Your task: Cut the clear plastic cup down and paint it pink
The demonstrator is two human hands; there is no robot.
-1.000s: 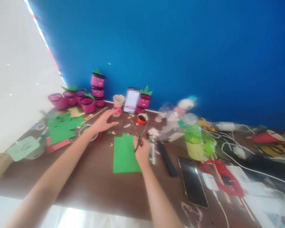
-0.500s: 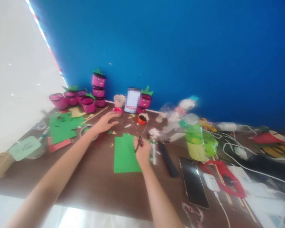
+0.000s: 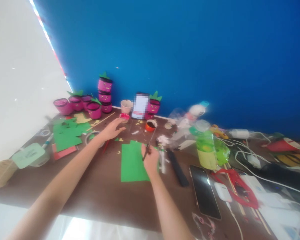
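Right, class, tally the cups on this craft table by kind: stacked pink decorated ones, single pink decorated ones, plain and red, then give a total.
Pink decorated cups in the stack: 3
Pink decorated cups standing singly: 5
Plain paper cup: 1
Red cup on its side: 1
Total: 10
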